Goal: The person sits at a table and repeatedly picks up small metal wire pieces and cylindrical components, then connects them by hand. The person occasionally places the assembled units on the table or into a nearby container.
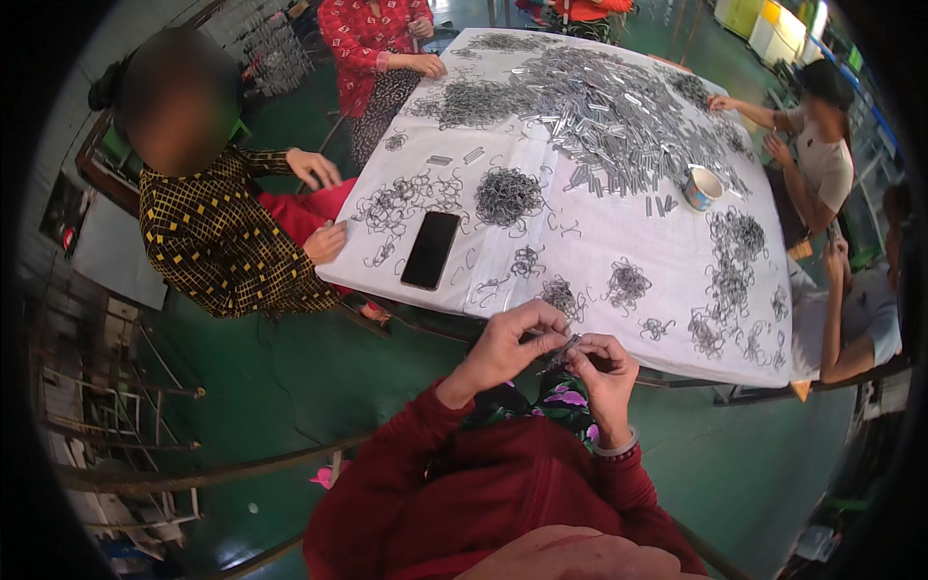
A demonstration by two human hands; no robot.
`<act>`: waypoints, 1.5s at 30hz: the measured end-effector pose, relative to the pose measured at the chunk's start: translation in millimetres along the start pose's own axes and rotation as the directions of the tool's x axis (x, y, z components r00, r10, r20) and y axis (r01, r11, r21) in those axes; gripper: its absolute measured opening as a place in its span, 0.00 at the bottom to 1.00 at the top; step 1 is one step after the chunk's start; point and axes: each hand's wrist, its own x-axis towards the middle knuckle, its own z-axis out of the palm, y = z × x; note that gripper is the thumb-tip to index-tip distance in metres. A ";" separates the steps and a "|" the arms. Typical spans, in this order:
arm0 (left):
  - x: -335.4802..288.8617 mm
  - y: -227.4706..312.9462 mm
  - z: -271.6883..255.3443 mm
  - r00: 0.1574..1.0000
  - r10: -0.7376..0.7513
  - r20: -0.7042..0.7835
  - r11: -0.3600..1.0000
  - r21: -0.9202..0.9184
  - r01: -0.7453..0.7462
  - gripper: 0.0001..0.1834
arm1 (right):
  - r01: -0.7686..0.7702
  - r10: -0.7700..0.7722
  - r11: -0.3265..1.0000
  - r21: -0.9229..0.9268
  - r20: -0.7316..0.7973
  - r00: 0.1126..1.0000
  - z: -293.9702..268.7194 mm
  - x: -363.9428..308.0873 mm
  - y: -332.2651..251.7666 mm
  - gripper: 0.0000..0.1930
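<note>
1. Head view: your left hand [512, 345] and right hand [602, 375] both pinch a small grey metal piece [572, 341], partly hidden, by the near edge of the white-covered counter [592, 253].
2. It looks light, stiff and slick; hold it by its ends, pinching gently.

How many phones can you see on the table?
1: a black phone lies flat on the white table, ahead and left of the person's left hand, beside a grey heap of bent hooks. Any beneath the heaps would be hidden.

Metal piece [571, 342] between (bare) hands [605, 375]
</note>
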 end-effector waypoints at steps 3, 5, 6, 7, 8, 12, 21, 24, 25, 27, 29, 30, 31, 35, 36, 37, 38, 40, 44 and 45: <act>-3.8 1.9 9.3 0.958 0.287 0.004 0.877 0.402 -0.264 0.06 | 0.036 -0.034 0.998 0.052 -0.022 0.999 3.3 -0.5 2.1 0.09; -3.5 -1.9 12.8 0.931 0.365 -0.006 0.792 0.527 -0.307 0.07 | 0.042 -0.040 0.998 0.046 -0.034 0.999 4.2 0.8 4.7 0.09; -2.3 -2.2 14.2 0.929 0.370 -0.004 0.781 0.543 -0.308 0.07 | 0.046 -0.044 0.998 0.040 -0.042 0.998 3.7 1.3 6.5 0.09; -1.0 -1.0 16.0 0.927 0.374 -0.002 0.769 0.559 -0.309 0.07 | 0.093 -0.093 0.996 0.008 -0.057 0.994 4.2 1.1 8.8 0.11; -2.9 -2.3 24.0 0.920 0.393 -0.004 0.746 0.587 -0.316 0.07 | 0.153 -0.153 0.988 -0.019 -0.054 0.987 0.0 -1.2 12.0 0.12; -11.7 -29.3 40.9 0.933 0.339 -0.125 0.859 0.446 -0.252 0.05 | 0.259 -0.249 0.956 -0.141 0.080 0.965 -8.3 -10.9 15.2 0.19; -19.6 -52.7 46.6 0.967 0.214 -0.135 0.972 0.130 -0.197 0.06 | 0.393 -0.329 0.794 -0.465 0.215 0.920 -85.6 74.7 1.9 0.27; -12.1 -47.6 42.5 0.972 0.194 -0.133 0.979 0.090 -0.183 0.05 | 0.409 -0.411 0.620 -0.670 0.167 0.896 -112.8 178.3 -2.2 0.25; -6.5 -50.6 43.2 0.978 0.174 -0.112 0.983 0.077 -0.166 0.05 | 0.399 -0.465 0.534 -0.745 0.135 0.875 -133.1 220.0 15.3 0.25; -3.6 -51.3 49.7 0.985 0.138 -0.100 0.987 0.099 -0.129 0.05 | 0.272 -0.414 0.339 -0.901 0.117 0.903 -170.4 301.3 52.3 0.30; -6.9 -53.9 51.6 0.985 0.114 -0.129 0.985 0.145 -0.095 0.05 | 0.063 -0.216 0.217 -0.974 0.015 0.976 -167.8 353.3 73.4 0.33; -7.3 -57.3 51.0 0.986 0.103 -0.130 0.987 0.140 -0.084 0.06 | 0.023 -0.220 0.192 -0.981 -0.020 0.975 -166.9 372.2 79.3 0.34; -8.4 -60.0 51.2 0.988 0.091 -0.128 0.988 0.133 -0.074 0.06 | -0.019 -0.225 0.166 -0.986 -0.056 0.973 -166.6 389.3 85.5 0.34; -5.2 -69.0 53.8 0.992 0.066 -0.112 0.993 0.106 -0.054 0.08 | -0.136 -0.209 0.254 -0.958 -0.192 0.959 -155.5 447.1 98.4 0.37; -3.8 -71.3 52.5 0.993 0.070 -0.098 0.994 0.090 -0.062 0.08 | -0.165 -0.202 0.278 -0.946 -0.225 0.953 -151.5 457.0 98.5 0.37; -3.9 -68.9 51.0 0.996 0.032 -0.086 0.992 0.127 -0.021 0.09 | -0.186 -0.220 0.236 -0.954 -0.239 0.946 -145.1 463.0 102.0 0.37; -0.3 -70.8 48.5 0.997 0.033 -0.074 0.992 0.126 -0.024 0.09 | -0.196 -0.218 0.198 -0.960 -0.238 0.946 -142.5 467.4 104.7 0.36; 2.5 -71.2 46.3 0.996 0.053 -0.068 0.990 0.138 -0.043 0.09 | -0.188 -0.223 0.129 -0.974 -0.214 0.951 -126.6 471.4 103.7 0.35; 8.4 -68.9 43.3 0.995 0.057 -0.086 0.995 0.092 -0.049 0.07 | -0.100 -0.214 0.149 -0.984 -0.131 0.968 -128.9 471.9 97.7 0.30; 6.9 -67.8 42.1 0.994 0.041 -0.096 0.995 0.095 -0.032 0.07 | -0.057 -0.230 0.119 -0.991 -0.084 0.970 -131.3 461.3 93.7 0.27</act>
